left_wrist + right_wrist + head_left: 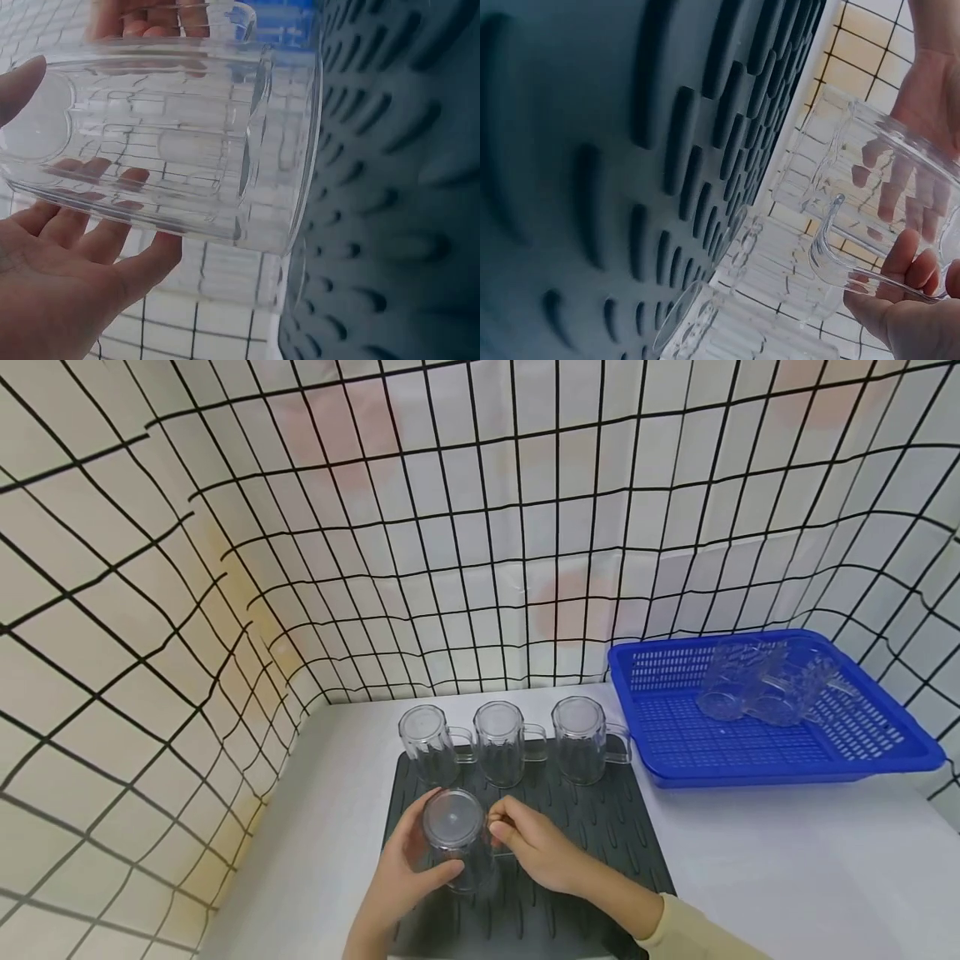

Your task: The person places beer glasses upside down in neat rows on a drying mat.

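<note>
A clear glass mug [454, 820] is upside down over the near part of a dark ribbed mat [570, 902]. My left hand [407, 872] holds its body from the left, thumb on the near side and fingers around the far side. From the right, my right hand [542, 850] grips the mug's handle [829, 259] with curled fingers. In the left wrist view the rim is close to the mat; whether it touches, I cannot tell. Three more upturned glass mugs, a left one [429, 747], a middle one [500, 745] and a right one [579, 742], line the mat's far edge, handles to the right.
At the right stands a blue plastic basket [750, 768] with clear glass mugs [780, 689] lying in its far right part. Black wire mesh [480, 560] backed with white sheeting rises behind and beside the white table [300, 860].
</note>
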{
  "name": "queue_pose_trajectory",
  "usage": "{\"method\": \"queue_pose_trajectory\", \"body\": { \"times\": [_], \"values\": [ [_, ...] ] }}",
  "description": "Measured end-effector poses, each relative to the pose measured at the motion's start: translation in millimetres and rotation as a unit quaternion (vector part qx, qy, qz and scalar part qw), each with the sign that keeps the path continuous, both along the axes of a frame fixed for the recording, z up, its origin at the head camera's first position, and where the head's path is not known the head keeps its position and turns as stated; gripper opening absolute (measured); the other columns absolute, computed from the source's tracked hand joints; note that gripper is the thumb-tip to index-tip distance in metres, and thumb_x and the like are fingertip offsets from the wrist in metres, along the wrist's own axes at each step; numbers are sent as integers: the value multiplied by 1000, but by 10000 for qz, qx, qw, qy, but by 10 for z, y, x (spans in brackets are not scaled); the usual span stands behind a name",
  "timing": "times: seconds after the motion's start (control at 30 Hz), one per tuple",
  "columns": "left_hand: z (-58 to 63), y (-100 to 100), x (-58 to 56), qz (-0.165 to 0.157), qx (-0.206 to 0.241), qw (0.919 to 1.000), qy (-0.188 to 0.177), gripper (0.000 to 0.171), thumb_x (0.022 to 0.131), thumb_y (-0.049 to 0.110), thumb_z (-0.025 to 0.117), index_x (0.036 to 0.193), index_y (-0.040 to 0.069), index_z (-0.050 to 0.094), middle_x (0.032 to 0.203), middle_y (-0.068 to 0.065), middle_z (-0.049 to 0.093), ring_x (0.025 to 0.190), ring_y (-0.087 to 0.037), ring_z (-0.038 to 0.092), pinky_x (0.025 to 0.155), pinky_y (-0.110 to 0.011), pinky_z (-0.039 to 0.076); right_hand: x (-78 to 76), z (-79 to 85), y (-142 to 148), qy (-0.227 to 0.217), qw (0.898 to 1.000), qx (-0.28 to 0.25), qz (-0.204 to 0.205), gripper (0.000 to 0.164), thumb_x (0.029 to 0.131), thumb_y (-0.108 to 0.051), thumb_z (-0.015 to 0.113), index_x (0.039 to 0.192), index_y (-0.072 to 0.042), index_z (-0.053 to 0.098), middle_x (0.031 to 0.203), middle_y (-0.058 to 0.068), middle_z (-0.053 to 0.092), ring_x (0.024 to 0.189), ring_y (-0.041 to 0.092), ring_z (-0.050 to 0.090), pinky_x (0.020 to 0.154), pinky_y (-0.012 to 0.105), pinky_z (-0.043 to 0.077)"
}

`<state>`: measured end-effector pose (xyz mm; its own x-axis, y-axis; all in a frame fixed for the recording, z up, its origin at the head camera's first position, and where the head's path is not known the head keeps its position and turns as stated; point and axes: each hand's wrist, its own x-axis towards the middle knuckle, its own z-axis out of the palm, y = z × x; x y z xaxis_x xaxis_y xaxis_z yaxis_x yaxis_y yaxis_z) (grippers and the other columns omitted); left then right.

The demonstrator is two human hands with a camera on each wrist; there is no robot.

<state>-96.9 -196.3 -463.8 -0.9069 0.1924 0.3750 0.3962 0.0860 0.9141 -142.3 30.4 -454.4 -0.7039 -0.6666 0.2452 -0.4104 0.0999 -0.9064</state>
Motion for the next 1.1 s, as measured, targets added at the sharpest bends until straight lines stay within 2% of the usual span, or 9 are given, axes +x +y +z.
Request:
{"method": "queue_pose_trajectory", "body": {
  "times": [0.27,0.47,0.67,0.87,1.1],
  "values": [
    [1,-162,-85,331,5,9991,-278,81,79,-9,74,148,7,36,143,-16,44,127,-19,49,102,-26,41,-137,-27,-251,70,9999,-105,-60,14,105,-16,42,105,-4,48,95,3,55,87,30,56,78,30,49],
    [-18,-284,-176,649,69,9964,-542,83,77,-11,73,148,11,37,143,-11,43,129,-19,46,101,-25,41,-254,-61,-432,-13,9998,-63,-196,11,105,-16,45,104,-6,49,93,1,55,84,27,55,73,28,47],
    [-14,-349,-265,882,158,9933,-724,87,78,-10,73,151,11,31,147,-7,39,132,-21,41,100,-24,41,-366,-127,-597,-26,9994,-143,-309,10,104,-16,46,103,-6,50,92,1,56,84,32,55,72,28,47],
    [-75,-380,-334,1051,269,9911,-775,86,78,-11,72,150,12,32,146,-7,40,128,-21,44,96,-28,44,-418,-163,-686,20,9990,-251,-375,11,104,-15,47,102,-4,51,93,3,57,84,30,56,72,28,47],
    [-149,-393,-395,1036,362,9911,-755,83,79,-8,72,150,11,33,143,-8,43,124,-20,47,95,-31,45,-482,-224,-735,133,9981,-150,-586,9,103,-13,49,102,-5,52,91,2,57,83,22,57,72,28,47]
  ]
}}
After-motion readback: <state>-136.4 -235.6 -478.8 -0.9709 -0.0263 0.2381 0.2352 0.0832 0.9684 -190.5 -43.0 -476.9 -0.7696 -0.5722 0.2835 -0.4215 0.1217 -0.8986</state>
